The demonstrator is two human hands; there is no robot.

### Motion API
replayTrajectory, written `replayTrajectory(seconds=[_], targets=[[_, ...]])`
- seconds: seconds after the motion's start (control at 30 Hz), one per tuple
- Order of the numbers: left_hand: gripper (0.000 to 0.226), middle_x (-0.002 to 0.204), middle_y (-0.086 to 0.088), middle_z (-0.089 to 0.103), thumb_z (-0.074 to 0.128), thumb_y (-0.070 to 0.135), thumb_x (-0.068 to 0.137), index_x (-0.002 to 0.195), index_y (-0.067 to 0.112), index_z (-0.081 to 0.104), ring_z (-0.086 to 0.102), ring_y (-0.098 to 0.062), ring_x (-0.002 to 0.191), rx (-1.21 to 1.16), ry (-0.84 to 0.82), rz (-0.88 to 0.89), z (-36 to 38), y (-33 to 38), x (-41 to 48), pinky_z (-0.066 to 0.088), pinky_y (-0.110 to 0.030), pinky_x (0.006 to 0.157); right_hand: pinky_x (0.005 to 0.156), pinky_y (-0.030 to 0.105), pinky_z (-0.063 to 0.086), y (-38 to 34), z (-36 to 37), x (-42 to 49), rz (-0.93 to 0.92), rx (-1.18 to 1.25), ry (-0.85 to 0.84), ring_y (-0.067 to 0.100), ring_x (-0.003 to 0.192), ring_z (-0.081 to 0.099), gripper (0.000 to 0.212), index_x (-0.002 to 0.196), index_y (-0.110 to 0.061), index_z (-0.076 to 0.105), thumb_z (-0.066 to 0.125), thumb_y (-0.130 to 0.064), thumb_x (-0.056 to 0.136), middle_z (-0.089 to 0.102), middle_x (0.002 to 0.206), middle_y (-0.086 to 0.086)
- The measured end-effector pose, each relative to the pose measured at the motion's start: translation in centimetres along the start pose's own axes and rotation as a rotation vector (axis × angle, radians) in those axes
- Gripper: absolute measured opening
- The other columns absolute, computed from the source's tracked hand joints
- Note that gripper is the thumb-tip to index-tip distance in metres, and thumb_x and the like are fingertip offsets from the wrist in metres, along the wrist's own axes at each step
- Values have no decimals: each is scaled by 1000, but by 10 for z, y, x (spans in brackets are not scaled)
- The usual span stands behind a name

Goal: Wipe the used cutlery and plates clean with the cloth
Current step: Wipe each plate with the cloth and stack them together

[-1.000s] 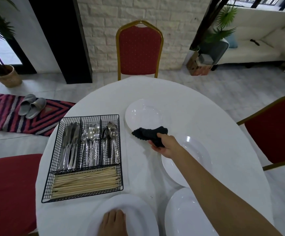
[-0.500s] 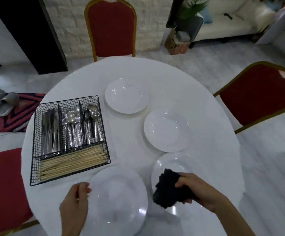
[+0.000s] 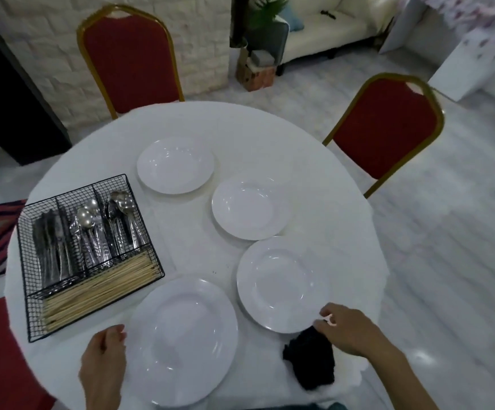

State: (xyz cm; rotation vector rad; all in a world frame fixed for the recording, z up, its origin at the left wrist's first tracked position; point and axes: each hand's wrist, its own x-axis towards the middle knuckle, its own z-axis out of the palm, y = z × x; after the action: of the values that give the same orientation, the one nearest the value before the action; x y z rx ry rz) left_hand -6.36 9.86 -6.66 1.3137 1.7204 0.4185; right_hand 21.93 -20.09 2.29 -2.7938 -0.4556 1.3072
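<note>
The wire basket sits to the left of the near plate, just beyond it. It holds knives, spoons and a bed of chopsticks. None of the cutlery is lifted out.

The left hand lies at the near plate's left rim with its fingers curled in toward the edge. I cannot tell whether they grip the rim or only rest beside it. To the right of the near plate, almost touching it, lies a second plate. The right hand is at this plate's closest rim, its fingers bunched and pinching the black cloth. The cloth hangs crumpled under the palm onto the table, to the right of the near plate and on no plate.

The step looks like the start of the plate wiping, with the cloth picked up and a plate braced. The next move probably calls for carrying the cloth left over the near plate's rim. It then has to be pressed flat and swept round while the left hand keeps the plate from sliding.

By count there are four plates: the near one, the second, a third plate beyond the second, and a far plate straight beyond the near one. There is one cloth and one basket. The knives, spoons and chopsticks are packed too closely to count.
</note>
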Motion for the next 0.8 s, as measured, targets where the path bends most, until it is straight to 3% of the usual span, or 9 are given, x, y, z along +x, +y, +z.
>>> replayTrajectory(seconds=[0.13, 0.23, 0.33, 0.43, 0.53, 0.6, 0.67, 0.73, 0.8], targets=[[29, 105, -12, 73, 49, 41, 94, 96, 21, 71, 65, -34, 101, 61, 5, -45, -2, -16, 2, 51, -53, 100, 95, 33, 42, 11, -7, 27, 101, 155, 164, 23, 126, 54, 56, 142, -17, 45, 44, -54, 100, 55, 141, 4], [32, 118, -20, 68, 49, 36, 99, 109, 14, 70, 59, -40, 112, 127, -34, -76, -4, -18, -10, 42, -49, 108, 90, 38, 50, 20, 8, 59, 110, 543, 118, 29, 106, 64, 45, 127, -10, 53, 56, -44, 98, 63, 121, 12], [37, 125, -23, 65, 50, 33, 102, 127, 10, 63, 59, -42, 113, 187, -80, -107, -4, -22, -26, 40, -47, 107, 74, 44, 54, 34, 22, 79, 61, 950, 51, 27, 75, 56, 16, 85, -8, 59, 66, -20, 93, 55, 86, 18], [45, 119, -19, 66, 54, 33, 100, 144, 19, 52, 63, -38, 106, 194, -145, -123, -5, -28, -39, 45, -48, 106, 65, 36, 55, 45, 12, 60, 42, 1122, 28, 26, 66, 55, 13, 88, 5, 64, 63, -6, 96, 60, 78, 16], [52, 124, -19, 63, 55, 32, 100, 150, 22, 44, 63, -36, 96, 133, -164, -184, -4, -25, -47, 52, -51, 100, 62, 34, 55, 52, 8, 39, -48, 1104, -30, 23, 65, 59, 12, 92, 3, 69, 61, -5, 98, 68, 78, 13], [54, 140, -19, 56, 54, 36, 101, 152, 22, 41, 61, -40, 107, 110, -175, -219, 1, -22, -48, 54, -53, 97, 71, 39, 59, 41, 13, 29, -107, 1055, -94, 27, 77, 67, 14, 103, -1, 73, 62, -8, 98, 77, 90, 12], [53, 147, -17, 50, 49, 39, 103, 152, 21, 39, 59, -41, 113, 72, -210, -253, 9, -21, -52, 57, -49, 91, 75, 36, 62, 21, 22, 22, -153, 991, -143, 28, 89, 74, 15, 104, -5, 75, 63, -9, 97, 79, 98, 12], [47, 136, -19, 56, 44, 40, 105, 146, 18, 45, 63, -40, 108, -10, -266, -242, 17, -18, -60, 58, -43, 79, 71, 30, 60, -3, 33, 18, -221, 903, -182, 21, 86, 75, 14, 99, -8, 76, 63, -12, 97, 79, 96, 10], [36, 118, -21, 64, 41, 37, 107, 133, 15, 53, 67, -41, 98, -76, -301, -223, 24, -14, -70, 56, -39, 72, 76, 35, 59, -22, 41, 21, -302, 773, -182, 17, 81, 73, 16, 94, -10, 75, 63, -20, 97, 78, 92, 7]])
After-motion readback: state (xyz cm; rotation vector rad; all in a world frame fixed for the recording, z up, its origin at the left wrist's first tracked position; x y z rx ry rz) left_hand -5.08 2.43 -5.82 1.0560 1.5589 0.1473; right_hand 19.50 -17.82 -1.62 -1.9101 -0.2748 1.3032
